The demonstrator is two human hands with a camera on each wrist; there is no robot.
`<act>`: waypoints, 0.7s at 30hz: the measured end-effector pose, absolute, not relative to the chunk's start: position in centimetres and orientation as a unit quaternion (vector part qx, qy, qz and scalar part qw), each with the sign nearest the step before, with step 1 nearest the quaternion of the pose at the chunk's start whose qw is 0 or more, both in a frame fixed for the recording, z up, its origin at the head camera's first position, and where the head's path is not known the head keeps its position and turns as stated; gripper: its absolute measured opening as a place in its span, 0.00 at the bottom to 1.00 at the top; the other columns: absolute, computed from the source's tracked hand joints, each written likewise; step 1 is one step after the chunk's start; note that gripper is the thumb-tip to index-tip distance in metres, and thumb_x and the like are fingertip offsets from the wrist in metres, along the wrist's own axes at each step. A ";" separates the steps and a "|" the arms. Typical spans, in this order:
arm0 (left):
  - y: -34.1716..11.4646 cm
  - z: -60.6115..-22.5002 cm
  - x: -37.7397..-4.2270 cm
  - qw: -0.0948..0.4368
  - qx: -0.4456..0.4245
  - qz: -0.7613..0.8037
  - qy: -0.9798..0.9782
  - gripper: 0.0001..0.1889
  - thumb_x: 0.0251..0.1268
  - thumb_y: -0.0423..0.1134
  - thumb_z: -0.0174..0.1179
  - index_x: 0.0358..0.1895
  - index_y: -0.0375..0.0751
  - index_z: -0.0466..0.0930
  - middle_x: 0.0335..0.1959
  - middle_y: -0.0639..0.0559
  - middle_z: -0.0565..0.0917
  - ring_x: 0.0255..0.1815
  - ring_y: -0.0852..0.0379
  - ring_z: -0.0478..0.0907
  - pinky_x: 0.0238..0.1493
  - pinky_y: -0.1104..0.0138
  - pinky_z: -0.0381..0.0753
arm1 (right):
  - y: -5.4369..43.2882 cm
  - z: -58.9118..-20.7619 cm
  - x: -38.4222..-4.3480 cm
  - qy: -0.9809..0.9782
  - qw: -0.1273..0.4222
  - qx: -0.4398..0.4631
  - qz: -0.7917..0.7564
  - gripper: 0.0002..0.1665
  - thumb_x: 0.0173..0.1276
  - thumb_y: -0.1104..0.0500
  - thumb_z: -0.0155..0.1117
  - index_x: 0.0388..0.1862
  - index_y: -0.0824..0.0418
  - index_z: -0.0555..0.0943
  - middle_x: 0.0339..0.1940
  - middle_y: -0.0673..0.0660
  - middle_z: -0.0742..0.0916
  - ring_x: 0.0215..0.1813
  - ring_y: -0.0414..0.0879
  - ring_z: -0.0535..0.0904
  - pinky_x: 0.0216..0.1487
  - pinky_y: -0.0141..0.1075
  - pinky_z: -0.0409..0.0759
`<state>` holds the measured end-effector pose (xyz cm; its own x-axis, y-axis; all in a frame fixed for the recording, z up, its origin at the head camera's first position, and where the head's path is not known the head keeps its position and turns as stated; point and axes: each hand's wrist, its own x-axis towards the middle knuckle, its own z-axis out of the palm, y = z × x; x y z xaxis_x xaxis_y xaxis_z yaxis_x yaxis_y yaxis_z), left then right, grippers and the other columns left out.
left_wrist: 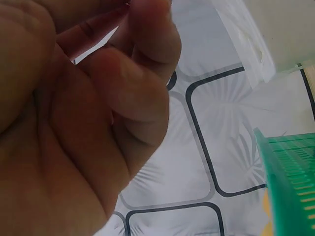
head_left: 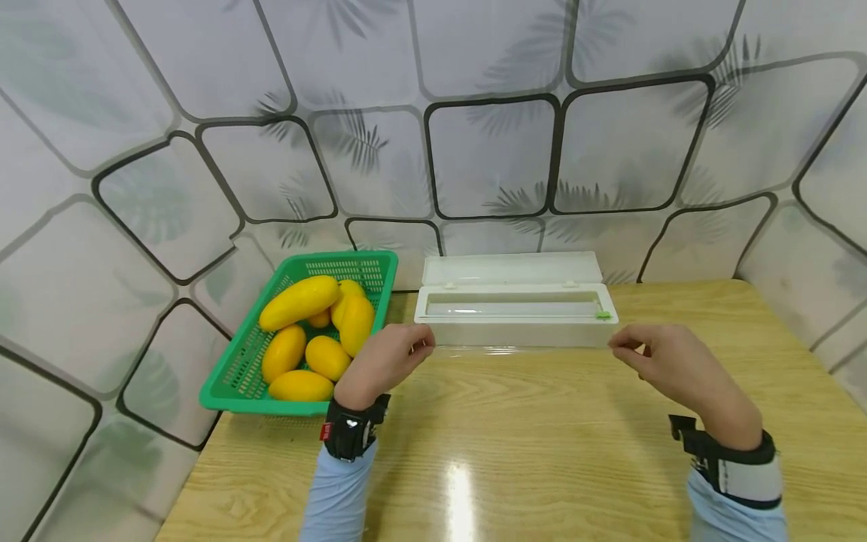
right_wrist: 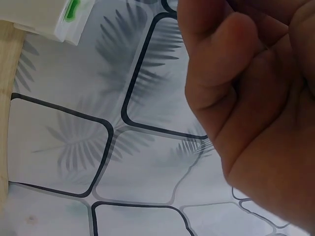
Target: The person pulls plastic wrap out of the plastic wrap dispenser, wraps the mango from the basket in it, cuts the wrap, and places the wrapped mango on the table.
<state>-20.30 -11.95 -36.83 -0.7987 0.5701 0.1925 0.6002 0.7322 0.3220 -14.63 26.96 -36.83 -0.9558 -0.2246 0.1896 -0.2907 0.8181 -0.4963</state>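
A white cling film dispenser box (head_left: 515, 335) stands at the back of the table with its lid (head_left: 511, 268) raised. A roll shows through its long slot, and a green slide cutter (head_left: 603, 315) sits at the right end. Clear cling film (head_left: 501, 350) glints faintly along the box's lower front. My left hand (head_left: 389, 357) pinches the film near the front left corner, its fingers curled. Near the front right corner, my right hand (head_left: 670, 361) pinches the film's other side with thumb and fingers. The wrist views hide the film between the fingertips.
A green basket (head_left: 233, 403) of several yellow mangoes (head_left: 301, 302) stands left of the dispenser, right beside my left wrist. Behind the wooden table (head_left: 528, 452) hangs a patterned white curtain or wall covering (head_left: 491, 158).
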 end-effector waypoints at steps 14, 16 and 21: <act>-11.7 -37.4 -20.7 0.037 -0.335 -0.174 -0.925 0.03 0.70 0.34 0.61 0.37 0.46 0.82 0.31 0.57 0.81 0.29 0.61 0.73 0.34 0.68 0.75 | 27.5 -37.4 -14.9 -0.951 -0.007 0.144 0.273 0.05 0.67 0.64 0.66 0.40 0.59 0.87 0.34 0.51 0.87 0.32 0.41 0.78 0.29 0.35 0.76; -11.7 -37.5 -20.8 0.036 -0.337 -0.172 -0.925 0.03 0.70 0.34 0.61 0.36 0.46 0.82 0.31 0.57 0.82 0.29 0.61 0.73 0.34 0.69 0.76 | 27.5 -37.6 -15.0 -0.951 -0.018 0.149 0.271 0.05 0.67 0.64 0.66 0.40 0.59 0.87 0.34 0.50 0.87 0.33 0.41 0.79 0.30 0.37 0.77; -11.7 -37.8 -20.9 0.032 -0.337 -0.173 -0.925 0.03 0.69 0.33 0.61 0.36 0.45 0.82 0.31 0.57 0.82 0.29 0.61 0.74 0.35 0.69 0.76 | 27.5 -37.9 -15.3 -0.949 -0.045 0.170 0.262 0.04 0.67 0.63 0.66 0.38 0.58 0.87 0.34 0.48 0.87 0.35 0.41 0.79 0.32 0.37 0.77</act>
<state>-20.86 -11.66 -37.79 -0.7708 0.6125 0.1753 0.6345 0.7131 0.2982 -15.34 27.53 -37.89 -0.9382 -0.3460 0.0040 -0.2991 0.8051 -0.5122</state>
